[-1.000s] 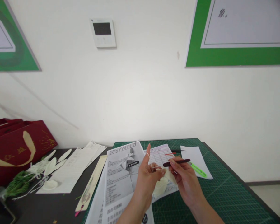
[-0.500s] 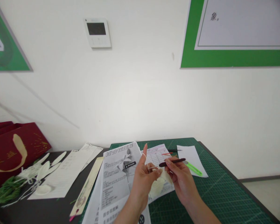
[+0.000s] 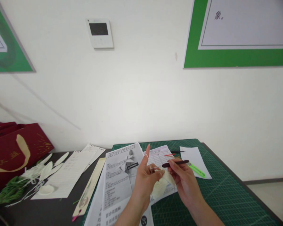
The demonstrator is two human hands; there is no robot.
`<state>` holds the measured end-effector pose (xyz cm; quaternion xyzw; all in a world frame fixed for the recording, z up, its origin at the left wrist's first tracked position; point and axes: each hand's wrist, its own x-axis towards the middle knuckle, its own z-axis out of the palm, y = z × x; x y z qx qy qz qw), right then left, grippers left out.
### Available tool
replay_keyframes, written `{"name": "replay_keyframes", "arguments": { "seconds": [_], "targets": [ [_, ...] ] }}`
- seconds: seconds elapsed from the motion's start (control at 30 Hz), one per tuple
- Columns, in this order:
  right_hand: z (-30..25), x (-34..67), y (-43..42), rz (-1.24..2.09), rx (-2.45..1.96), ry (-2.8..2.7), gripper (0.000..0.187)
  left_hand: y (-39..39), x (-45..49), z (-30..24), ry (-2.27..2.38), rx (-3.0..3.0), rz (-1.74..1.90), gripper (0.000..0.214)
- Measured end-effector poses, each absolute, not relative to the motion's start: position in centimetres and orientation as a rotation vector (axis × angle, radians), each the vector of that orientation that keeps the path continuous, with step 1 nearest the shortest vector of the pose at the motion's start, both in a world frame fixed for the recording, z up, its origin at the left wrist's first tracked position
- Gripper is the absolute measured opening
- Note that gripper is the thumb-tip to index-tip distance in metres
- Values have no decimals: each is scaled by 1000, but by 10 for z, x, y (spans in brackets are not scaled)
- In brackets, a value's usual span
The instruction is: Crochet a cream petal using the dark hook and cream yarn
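Observation:
My left hand (image 3: 143, 180) pinches a cream crocheted piece (image 3: 160, 188) between thumb and fingers, its index finger raised. A strand of cream yarn (image 3: 146, 155) loops round that finger and runs across to the work. My right hand (image 3: 187, 180) is closed round a crochet hook (image 3: 175, 163) with a thick dark brown handle, held nearly level. The hook's tip points left toward the pinched piece; the stitch at the tip is too small to make out. Below the hands lie a printed sheet with a flower picture (image 3: 118, 185) and a sheet with a table (image 3: 159, 155).
A green cutting mat (image 3: 217, 191) lies under the papers. On it are a bright green cutter (image 3: 197, 170) and a white sheet (image 3: 191, 153). To the left are a ruler (image 3: 89, 188), lined paper (image 3: 63, 175), white crocheted petals (image 3: 46, 171), green yarn (image 3: 11, 190) and a red bag (image 3: 21, 147).
The hook has shifted very slightly right in the view, along with the whole scene. Both hands keep their hold, and the crocheted piece sits slightly differently below them.

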<state>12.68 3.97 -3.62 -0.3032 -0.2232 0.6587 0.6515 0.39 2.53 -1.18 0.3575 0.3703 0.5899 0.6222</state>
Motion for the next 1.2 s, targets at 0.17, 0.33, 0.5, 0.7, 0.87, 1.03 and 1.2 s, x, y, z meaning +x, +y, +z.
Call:
{"name": "replay_keyframes", "arguments": {
  "seconds": [0.17, 0.33, 0.5, 0.7, 0.87, 1.03, 1.2],
  "targets": [
    [-39, 127, 39, 1480, -677, -495, 26, 27, 5, -16, 859, 844, 1363, 104],
    [-38, 128, 39, 1520, -681, -512, 25, 29, 4, -18, 845, 846, 1350, 109],
    [-37, 127, 40, 1532, -697, -512, 25, 28, 3, -14, 872, 834, 1337, 109],
    [-37, 123, 39, 1524, -705, -496, 27, 28, 4, -15, 887, 835, 1371, 103],
    [-41, 117, 37, 1448, -774, -554, 29, 27, 7, -18, 902, 780, 1423, 103],
    [-51, 111, 36, 1317, -859, -729, 34, 27, 8, -20, 895, 746, 1423, 101],
    [-58, 113, 36, 1280, -962, -731, 33, 30, 4, -20, 911, 777, 1377, 98]
  ]
}}
